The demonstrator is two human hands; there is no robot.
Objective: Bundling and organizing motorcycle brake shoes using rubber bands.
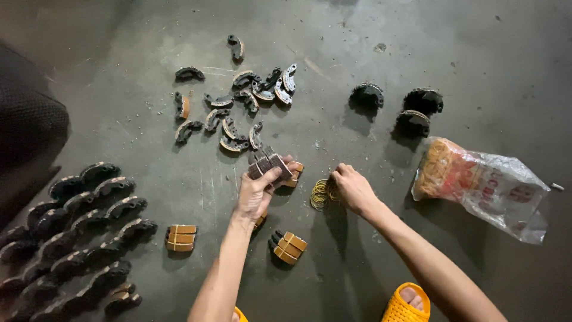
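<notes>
Head view. Left hand [257,192] grips a stack of curved shoes [269,165], fingers closed round it, thumb across the top. Right hand [353,188] has fingertips pinched down on a heap of yellow rubber bands [322,194] just left of them; whether a band is caught, I cannot tell.

Risk, as I judge it: one-handed grip lets the stack fan apart. Shoes look dark metal, tan-lined.

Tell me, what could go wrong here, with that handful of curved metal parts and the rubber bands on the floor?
The left hand grips a fanned stack of curved dark metal shoes one-handed; it might slip apart. The right hand pinches at a small pile of yellow rubber bands; several could lift tangled together. Loose grey curved shoes scattered just beyond could get knocked.
</notes>
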